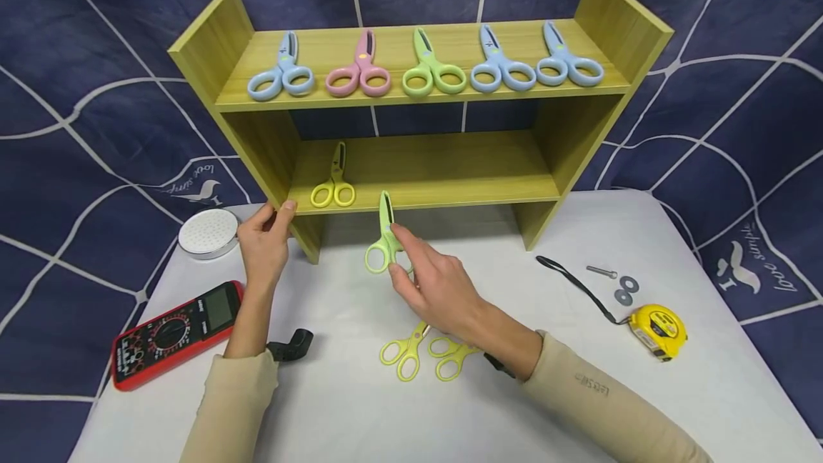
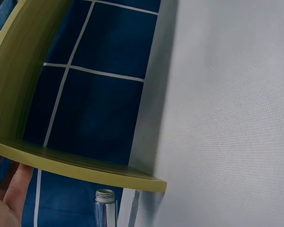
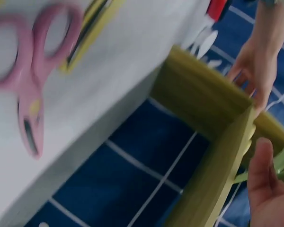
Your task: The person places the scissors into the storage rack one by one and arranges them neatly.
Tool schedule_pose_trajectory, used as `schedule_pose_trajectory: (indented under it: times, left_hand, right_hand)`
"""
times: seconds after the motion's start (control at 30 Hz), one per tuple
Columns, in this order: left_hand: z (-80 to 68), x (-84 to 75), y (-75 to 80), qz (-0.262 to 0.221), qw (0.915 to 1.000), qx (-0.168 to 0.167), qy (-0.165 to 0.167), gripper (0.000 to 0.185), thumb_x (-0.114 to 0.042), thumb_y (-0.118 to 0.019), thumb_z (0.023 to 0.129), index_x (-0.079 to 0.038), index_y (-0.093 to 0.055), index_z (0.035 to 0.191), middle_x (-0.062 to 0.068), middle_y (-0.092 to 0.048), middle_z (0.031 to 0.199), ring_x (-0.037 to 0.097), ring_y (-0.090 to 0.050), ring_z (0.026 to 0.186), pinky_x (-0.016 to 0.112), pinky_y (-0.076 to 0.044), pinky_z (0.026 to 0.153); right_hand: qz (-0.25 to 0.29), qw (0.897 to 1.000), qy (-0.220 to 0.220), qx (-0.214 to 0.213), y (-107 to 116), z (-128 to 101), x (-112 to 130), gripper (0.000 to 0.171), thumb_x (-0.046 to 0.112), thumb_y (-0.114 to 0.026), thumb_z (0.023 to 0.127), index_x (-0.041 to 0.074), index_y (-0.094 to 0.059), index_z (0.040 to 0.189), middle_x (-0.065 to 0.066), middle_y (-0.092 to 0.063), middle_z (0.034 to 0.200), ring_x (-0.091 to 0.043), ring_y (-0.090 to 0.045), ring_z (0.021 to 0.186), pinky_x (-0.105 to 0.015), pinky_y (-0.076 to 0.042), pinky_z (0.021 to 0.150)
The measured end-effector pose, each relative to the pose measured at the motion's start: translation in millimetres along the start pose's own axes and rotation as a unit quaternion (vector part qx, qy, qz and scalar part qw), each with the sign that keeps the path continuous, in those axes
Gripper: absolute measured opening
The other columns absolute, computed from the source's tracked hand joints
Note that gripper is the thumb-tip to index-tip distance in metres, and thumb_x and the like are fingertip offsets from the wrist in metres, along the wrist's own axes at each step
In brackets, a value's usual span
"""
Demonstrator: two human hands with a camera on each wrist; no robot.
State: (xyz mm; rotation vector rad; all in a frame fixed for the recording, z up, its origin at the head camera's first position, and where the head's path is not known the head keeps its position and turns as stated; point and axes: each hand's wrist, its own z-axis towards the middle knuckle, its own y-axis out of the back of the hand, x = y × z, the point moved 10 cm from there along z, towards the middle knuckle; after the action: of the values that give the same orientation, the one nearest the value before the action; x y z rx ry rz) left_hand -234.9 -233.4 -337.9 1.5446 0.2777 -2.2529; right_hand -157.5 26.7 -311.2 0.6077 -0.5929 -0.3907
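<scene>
On bench (image 1: 579, 377), white-covered, against dark blue cloth backdrop (image 1: 96, 91): wooden shelf (image 1: 424, 170), two tiers. Along top tier, five scissors (image 1: 425, 66) in a row, tips pointing away, handles toward the front edge. On lower tier, at its left end, yellow scissors (image 1: 334, 181), same way round.

Left hand (image 1: 265, 238) at the shelf's lower left front corner, thumb hooked over the board's edge, fingers round the side panel: grip closed on shelf.

Right hand (image 1: 437, 281) just before the lower tier, fingers pinching green scissors (image 1: 383, 238) at the handle loops: grip closed on them. Long axis near upright in head view, blades closed, tip pointing away toward the lower board's front edge, loops toward the wrist. Raised off bench.

Beneath right forearm, two yellow pairs (image 1: 427, 354) flat on bench, loops nearest.

Left: red multimeter (image 1: 173, 331), white round disc (image 1: 208, 233), small black part (image 1: 292, 346). Right: yellow tape measure (image 1: 656, 331) with black strap, bolt (image 1: 601, 271), two washers (image 1: 625, 289).
</scene>
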Motion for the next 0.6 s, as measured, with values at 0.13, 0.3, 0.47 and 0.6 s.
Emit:
schedule_pose_trajectory:
  times: [0.13, 0.3, 0.47, 0.6]
  left_hand:
    - [-1.3, -2.6, -1.0, -0.001, 1.0000, 0.002, 0.003, 0.028, -0.007, -0.063, 0.095, 0.014, -0.067, 0.112, -0.015, -0.065, 0.079, 0.011, -0.061, 0.070, 0.017, -0.053, 0.057]
    - [-1.4, -3.3, -1.0, 0.002, 1.0000, 0.001, -0.001, 0.027, -0.006, -0.063, 0.095, 0.013, -0.067, 0.113, -0.016, -0.065, 0.079, 0.013, -0.062, 0.071, 0.018, -0.053, 0.057]
    - [-1.7, -4.0, -0.8, 0.001, 1.0000, 0.000, 0.002, 0.028, -0.007, -0.063, 0.095, 0.013, -0.067, 0.114, -0.016, -0.065, 0.081, 0.014, -0.062, 0.072, 0.018, -0.053, 0.058]
    - [-1.5, -4.6, -1.0, 0.002, 1.0000, 0.000, 0.003, 0.028, -0.008, -0.063, 0.095, 0.013, -0.067, 0.114, -0.016, -0.065, 0.081, 0.014, -0.062, 0.072, 0.018, -0.053, 0.058]
  right_hand:
    - [-0.030, 0.999, -0.004, 0.034, -5, 8, -13, 0.051, 0.028, -0.051, 0.102, 0.000, -0.040, 0.142, -0.016, -0.065, 0.113, -0.018, -0.059, 0.062, -0.035, -0.053, 0.054]
    - [0.003, 0.999, -0.036, 0.024, -3, 19, -30, 0.055, 0.027, -0.070, 0.094, -0.001, -0.048, 0.136, -0.005, -0.065, 0.079, -0.011, -0.056, 0.055, -0.028, -0.047, 0.049]
    - [0.028, 0.996, -0.084, 0.006, -3, 32, -47, 0.039, 0.023, -0.071, 0.093, -0.003, -0.063, 0.120, -0.001, -0.062, 0.064, -0.005, -0.052, 0.051, -0.027, -0.046, 0.052]
    - [0.019, 0.993, -0.115, 0.004, -6, 41, -57, 0.040, 0.026, -0.070, 0.094, -0.005, -0.064, 0.118, -0.002, -0.067, 0.070, -0.009, -0.058, 0.054, -0.033, -0.051, 0.058]
